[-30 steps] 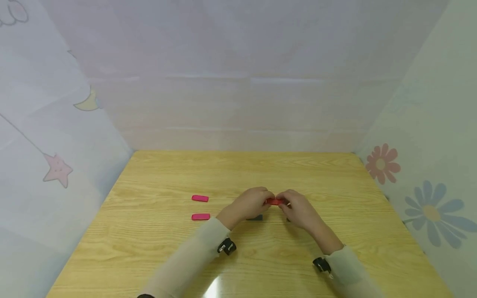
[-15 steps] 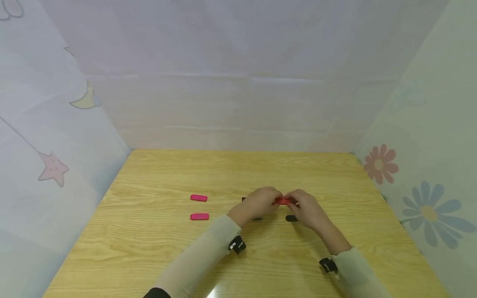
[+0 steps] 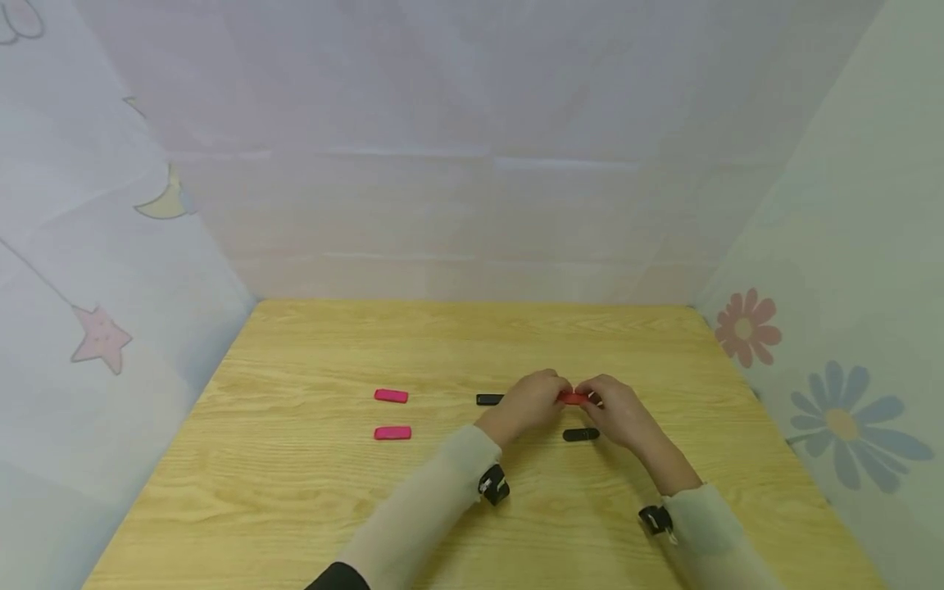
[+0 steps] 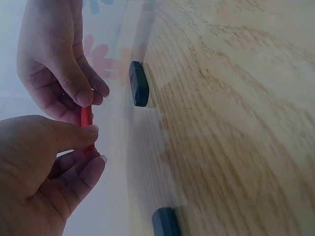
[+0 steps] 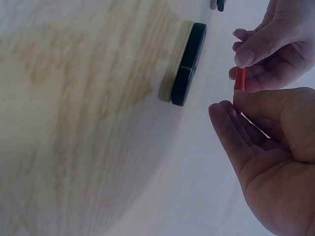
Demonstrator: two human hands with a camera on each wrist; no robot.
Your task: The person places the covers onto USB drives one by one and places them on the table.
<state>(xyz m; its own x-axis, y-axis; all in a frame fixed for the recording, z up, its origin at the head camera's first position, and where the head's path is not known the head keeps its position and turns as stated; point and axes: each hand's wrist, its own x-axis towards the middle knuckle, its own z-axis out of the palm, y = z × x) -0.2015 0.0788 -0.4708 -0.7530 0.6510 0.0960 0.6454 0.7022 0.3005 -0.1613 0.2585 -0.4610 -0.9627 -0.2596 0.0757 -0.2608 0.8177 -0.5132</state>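
Both hands meet above the right-of-middle part of the table, holding a small red USB flash drive (image 3: 573, 399) end to end. My left hand (image 3: 525, 403) pinches its left end between thumb and fingers. At the other end, the right hand (image 3: 621, 412) pinches it too. Fingertips cover much of the red drive; its bare middle (image 4: 86, 117) shows between the two thumbs in the left wrist view. A black flash drive (image 3: 581, 434) lies just below the hands, a seam across its middle. Another black one (image 3: 489, 399) lies left of my left hand.
Two pink flash drives (image 3: 391, 396) lie one behind the other on the wooden table (image 3: 295, 492), left of the hands. In the left wrist view a dark drive (image 4: 166, 222) pokes in at the bottom edge. Patterned cloth walls (image 3: 457, 213) enclose the table's back and sides.
Both hands have shifted right with the red flash drive between them. The black drives below the hands and left of the left hand have come into sight; a front dark one is now covered.
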